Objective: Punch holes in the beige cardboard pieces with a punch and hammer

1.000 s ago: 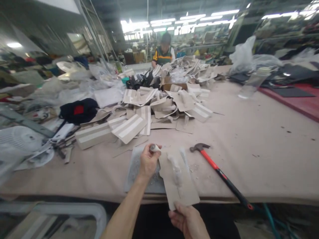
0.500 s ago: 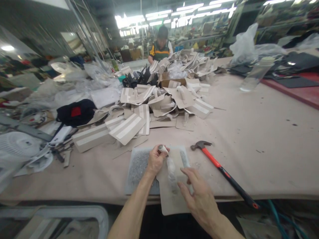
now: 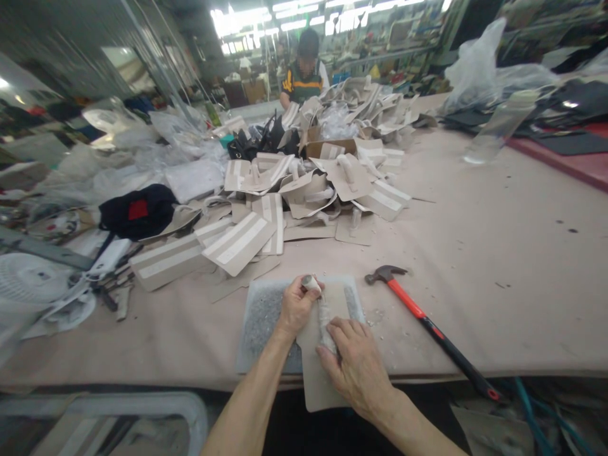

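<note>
A beige panel (image 3: 313, 373) lies over a worn translucent board (image 3: 266, 323) at the table's front edge, its near end overhanging. A handle strip wrapped in clear film (image 3: 323, 311) runs along the panel. My left hand (image 3: 297, 307) is closed on a short white cylindrical piece with a dark round end (image 3: 311, 284), at the strip's far end. Lower down, my right hand (image 3: 354, 358) grips the wrapped strip between thumb and fingers. To the right lies a claw hammer (image 3: 418, 310) with a red and black handle.
Beyond the board is a heap of beige panels (image 3: 242, 244). A white fan (image 3: 33, 278) stands at the left, above a grey bin (image 3: 197, 411). A clear bottle (image 3: 501, 130) is at the right. Across the table is a person (image 3: 304, 79).
My right hand has moved left and closed on the wrapped strip. My left hand has kept its hold on the white piece. The view has shifted slightly.
</note>
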A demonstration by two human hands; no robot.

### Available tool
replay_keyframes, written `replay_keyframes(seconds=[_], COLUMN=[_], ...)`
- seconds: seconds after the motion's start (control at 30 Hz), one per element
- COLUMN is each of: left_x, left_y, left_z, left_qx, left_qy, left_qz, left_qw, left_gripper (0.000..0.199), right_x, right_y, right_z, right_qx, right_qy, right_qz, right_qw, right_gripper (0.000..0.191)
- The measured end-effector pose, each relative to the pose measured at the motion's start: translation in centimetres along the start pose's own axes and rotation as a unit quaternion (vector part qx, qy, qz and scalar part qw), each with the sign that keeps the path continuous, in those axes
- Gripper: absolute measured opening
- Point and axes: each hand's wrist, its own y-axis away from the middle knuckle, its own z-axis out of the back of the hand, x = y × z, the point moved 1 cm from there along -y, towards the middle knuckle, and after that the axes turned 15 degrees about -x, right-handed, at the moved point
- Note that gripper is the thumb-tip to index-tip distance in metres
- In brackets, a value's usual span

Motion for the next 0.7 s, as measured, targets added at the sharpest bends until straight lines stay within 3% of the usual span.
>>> replay_keyframes(seconds=[0.5, 0.6, 0.7], left_x=[0.3, 0.6, 0.5], left_y=[0.2, 0.1, 0.0], left_z=[-0.2, 0.0, 0.1], left_qx=[0.011, 0.029, 0.062], left_qy=[-0.032, -0.063, -0.104], left_qz=[-0.033, -0.063, -0.112], left_qw=[0.999, 0.996, 0.986], left_gripper=[0.024, 0.019, 0.013], right_x=[-0.6, -2.4, -6.6], right_y=[0.4, 0.2, -0.2], right_z=[0.3, 0.8, 2.9], right_qx=[0.010, -0.040, -0.136], right_qy=[-0.008, -0.029, 0.042], right_qz=[0.005, 0.017, -0.012], right_qw=[1.000, 0.999, 0.990], right_gripper=[0.037, 0.039, 0.038])
